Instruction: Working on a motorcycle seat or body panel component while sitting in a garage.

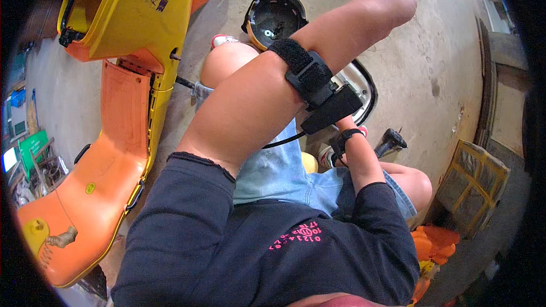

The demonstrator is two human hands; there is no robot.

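Observation:
My left arm crosses in front of me to the upper right, and a black strap [307, 74] with a black box [335, 108] is fastened round the forearm. At its end my left hand [393, 1] is bent away over the floor; its fingers are hidden. My right hand [344, 123] is mostly covered by the black box. It is nearest to a white shell [367, 79] with a black rim; I cannot tell whether it touches the shell. A black power driver [390, 142] stands just right of my right wrist.
On the left lies a large orange and yellow plastic body [125, 108] with a coiled cord [61, 237]. A round black bowl [278, 14] with a yellow rim holds small parts beyond my knee. At right are a taped box [472, 185] and orange pieces [435, 244].

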